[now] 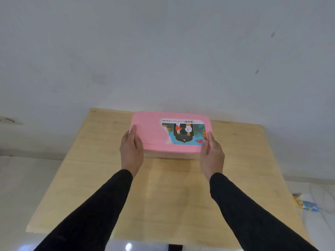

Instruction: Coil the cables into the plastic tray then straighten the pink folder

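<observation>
A pink flat rectangular item (pixel 154 134), the pink folder or lid, lies at the far middle of the wooden table (pixel 163 196), with a torn colourful sticker (pixel 184 132) on its top. A pale edge shows beneath its near side; I cannot tell what that is. My left hand (pixel 131 147) grips its left edge, thumb on top. My right hand (pixel 212 153) grips its right edge. Black sleeves cover both forearms. No cables are visible.
The table's far edge meets a white wall (pixel 163 51). A wall socket (pixel 9 120) sits low on the left. On the floor at the right lie white bedding and a yellow-blue packet (pixel 304 203).
</observation>
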`<state>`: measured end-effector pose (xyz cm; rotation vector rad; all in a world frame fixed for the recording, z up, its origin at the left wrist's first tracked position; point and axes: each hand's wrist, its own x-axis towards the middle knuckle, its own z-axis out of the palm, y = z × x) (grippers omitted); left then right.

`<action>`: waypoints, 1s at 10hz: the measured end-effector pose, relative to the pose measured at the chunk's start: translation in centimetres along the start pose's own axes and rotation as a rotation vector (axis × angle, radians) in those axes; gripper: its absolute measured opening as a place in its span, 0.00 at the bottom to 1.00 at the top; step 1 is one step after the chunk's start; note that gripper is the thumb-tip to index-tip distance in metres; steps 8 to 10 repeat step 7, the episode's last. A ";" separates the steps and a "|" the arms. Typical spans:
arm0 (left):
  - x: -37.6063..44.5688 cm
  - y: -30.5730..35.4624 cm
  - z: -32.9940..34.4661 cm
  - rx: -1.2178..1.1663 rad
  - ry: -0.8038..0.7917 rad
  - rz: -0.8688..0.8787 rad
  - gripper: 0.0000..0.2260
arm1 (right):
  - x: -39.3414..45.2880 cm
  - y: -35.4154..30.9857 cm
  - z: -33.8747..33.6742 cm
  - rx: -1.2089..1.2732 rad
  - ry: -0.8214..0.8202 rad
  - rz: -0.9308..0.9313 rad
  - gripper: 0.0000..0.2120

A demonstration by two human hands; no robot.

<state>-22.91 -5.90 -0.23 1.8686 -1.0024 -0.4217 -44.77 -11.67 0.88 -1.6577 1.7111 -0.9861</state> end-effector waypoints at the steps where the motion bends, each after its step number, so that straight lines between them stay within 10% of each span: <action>1: 2.6 0.2 2.0 0.002 -0.005 -0.046 0.18 | 3.3 0.6 1.3 0.008 -0.034 0.027 0.19; 10: 8.0 -0.3 3.3 -0.003 -0.142 -0.077 0.19 | 7.3 0.5 3.8 -0.088 -0.063 0.037 0.20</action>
